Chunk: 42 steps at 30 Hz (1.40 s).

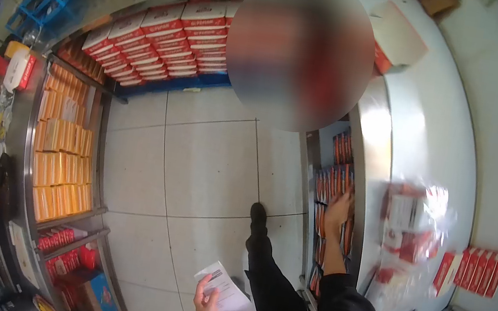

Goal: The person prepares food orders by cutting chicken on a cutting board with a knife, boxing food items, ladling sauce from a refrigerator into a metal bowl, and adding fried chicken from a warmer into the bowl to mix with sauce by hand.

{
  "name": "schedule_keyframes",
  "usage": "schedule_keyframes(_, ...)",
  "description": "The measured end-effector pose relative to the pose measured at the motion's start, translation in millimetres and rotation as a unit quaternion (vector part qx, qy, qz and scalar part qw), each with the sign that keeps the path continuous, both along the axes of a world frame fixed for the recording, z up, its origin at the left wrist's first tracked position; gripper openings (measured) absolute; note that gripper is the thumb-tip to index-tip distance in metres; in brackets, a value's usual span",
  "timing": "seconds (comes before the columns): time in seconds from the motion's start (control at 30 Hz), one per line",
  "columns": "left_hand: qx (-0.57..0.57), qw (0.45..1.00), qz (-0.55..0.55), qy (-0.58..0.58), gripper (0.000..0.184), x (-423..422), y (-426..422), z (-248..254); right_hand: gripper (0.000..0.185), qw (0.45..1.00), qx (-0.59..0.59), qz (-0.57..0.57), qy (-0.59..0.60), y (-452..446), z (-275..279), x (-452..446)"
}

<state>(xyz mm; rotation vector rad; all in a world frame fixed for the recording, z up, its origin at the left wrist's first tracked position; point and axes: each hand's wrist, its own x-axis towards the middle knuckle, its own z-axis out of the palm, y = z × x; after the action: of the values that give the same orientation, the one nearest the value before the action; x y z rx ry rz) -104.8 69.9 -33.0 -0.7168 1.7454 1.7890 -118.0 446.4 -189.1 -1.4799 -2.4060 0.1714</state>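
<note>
My left hand (207, 304) is closed on a white printed sheet of paper (231, 298), held low over the floor with the thumb on its face. Under the right-hand counter, my right hand (338, 212) reaches in among rows of slim orange-and-dark boxes (333, 182). Its fingers touch or hover just above the boxes. The fingertips are partly hidden and slightly blurred, so a grip on any one box cannot be made out.
A metal counter (377, 136) runs along the right, with plastic-wrapped red-and-white packs (411, 212) on it. Stacked red-and-white boxes (165, 20) line the back, beside a blurred round patch. At left, a shelf holds yellow-orange boxes (61, 165). Tiled floor (210, 156) lies between.
</note>
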Motion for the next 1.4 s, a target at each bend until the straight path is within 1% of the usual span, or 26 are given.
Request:
schedule_keyframes(0.13,-0.029,1.0,0.007,-0.009,0.038,-42.9,10.0,13.3,0.047,0.999,-0.016,0.019,-0.037,4.7,3.4,5.0)
schedule_keyframes(0.2,-0.045,0.999,-0.03,-0.003,0.035,-60.6,20.4,16.4,0.045,0.999,-0.012,0.01,-0.045,6.0,6.5,6.2)
schedule_keyframes(0.23,-0.052,0.998,-0.022,0.004,0.035,-65.8,23.6,14.4,0.045,0.999,-0.011,0.007,-0.047,7.0,8.9,5.8)
schedule_keyframes(0.33,0.029,0.997,-0.07,-0.009,0.033,-79.8,30.9,14.9,0.043,0.999,-0.006,0.003,-0.051,5.8,11.6,1.2)
schedule_keyframes(0.37,0.019,0.999,-0.046,0.006,0.033,-84.0,33.5,17.3,0.043,0.999,-0.003,0.004,-0.053,4.6,12.3,0.3)
schedule_keyframes(0.43,0.037,0.993,-0.107,-0.018,0.032,-92.5,32.6,19.7,0.042,0.999,0.009,0.001,-0.053,4.7,13.6,0.2)
schedule_keyframes(0.47,0.013,0.99,-0.137,0.024,0.032,-92.0,25.3,11.3,0.041,0.999,0.013,0.006,-0.048,6.5,12.9,-8.3)
schedule_keyframes(0.5,-0.006,0.993,-0.106,0.05,0.032,-99.3,21.5,15.0,0.041,0.999,0.023,0.001,-0.044,5.6,14.2,-10.7)
schedule_keyframes(0.57,0.025,0.987,-0.13,0.09,0.031,-117.2,8.3,22.8,0.04,0.999,0.036,-0.005,-0.038,6.8,14.4,-23.3)
schedule_keyframes(0.63,-0.007,0.986,-0.118,0.118,0.031,-129.3,-9.3,21.9,0.039,0.998,0.044,-0.012,-0.035,6.5,17.4,-33.9)
schedule_keyframes(0.7,-0.011,0.982,-0.143,0.123,0.03,-147.1,-23.2,19.6,0.038,0.999,0.037,0.007,-0.022,-2.3,10.9,-55.3)
schedule_keyframes(0.73,-0.016,0.976,-0.15,0.156,0.03,-158.5,-29.9,16.5,0.037,0.999,0.039,0.003,-0.024,-4.0,11.4,-57.1)
schedule_keyframes(0.77,-0.019,0.98,-0.149,0.133,0.03,-168.3,-35.5,10.9,0.037,0.998,0.044,-0.006,-0.033,-4.8,11.9,-52.6)
schedule_keyframes(0.87,-0.025,0.968,-0.192,0.162,0.031,-206.4,-63.6,-3.6,0.035,0.995,0.069,-0.055,-0.044,-4.0,12.9,-45.6)
schedule_keyframes(0.9,-0.016,0.977,-0.173,0.12,0.031,-219.5,-74.2,-1.5,0.035,0.994,0.074,-0.07,-0.048,-5.6,13.3,-45.5)
schedule_keyframes(1.0,-0.014,0.975,-0.184,0.12,0.03,-247.2,-117.3,5.0,0.033,0.991,0.072,-0.095,-0.054,-0.5,10.5,-28.3)
schedule_keyframes(1.07,-0.079,0.972,-0.192,0.11,0.03,-261.7,-138.4,3.8,0.032,0.988,0.069,-0.122,-0.059,1.3,10.7,-13.4)
schedule_keyframes(1.13,-0.14,0.961,-0.197,0.132,0.033,-264.3,-163.2,-23.4,0.032,0.984,0.076,-0.152,-0.058,-0.4,7.5,-9.3)
schedule_keyframes(1.17,-0.175,0.957,-0.17,0.155,0.036,-271.2,-158.0,-18.9,0.031,0.982,0.081,-0.163,-0.051,-5.4,1.3,-14.6)
schedule_keyframes(1.2,-0.239,0.933,-0.169,0.211,0.04,-274.9,-153.7,-17.9,0.031,0.979,0.091,-0.173,-0.052,-10.4,-1.0,-16.4)
schedule_keyframes(1.23,-0.252,0.919,-0.174,0.25,0.041,-277.0,-150.3,-18.1,0.03,0.977,0.104,-0.18,-0.05,-18.5,-2.3,-20.4)
schedule_keyframes(1.27,-0.266,0.916,-0.187,0.237,0.039,-281.5,-137.8,-6.1,0.03,0.978,0.133,-0.148,-0.057,-30.8,-4.4,-24.4)
schedule_keyframes(1.3,-0.242,0.919,-0.209,0.231,0.039,-282.0,-130.3,-7.9,0.03,0.98,0.166,-0.089,-0.064,-48.8,-3.8,-30.2)
schedule_keyframes(1.33,-0.247,0.914,-0.204,0.248,0.038,-280.4,-124.0,-8.4,0.032,0.977,0.193,0.031,-0.087,-67.5,2.6,-32.8)
schedule_keyframes(1.37,-0.257,0.909,-0.194,0.266,0.037,-278.0,-117.8,-8.3,0.031,0.987,0.15,0.057,-0.024,-92.7,16.2,-50.1)
schedule_keyframes(1.4,-0.209,0.928,-0.186,0.245,0.036,-275.9,-108.6,-6.0,0.03,0.99,0.103,0.088,0.043,-125.9,28.4,-71.8)
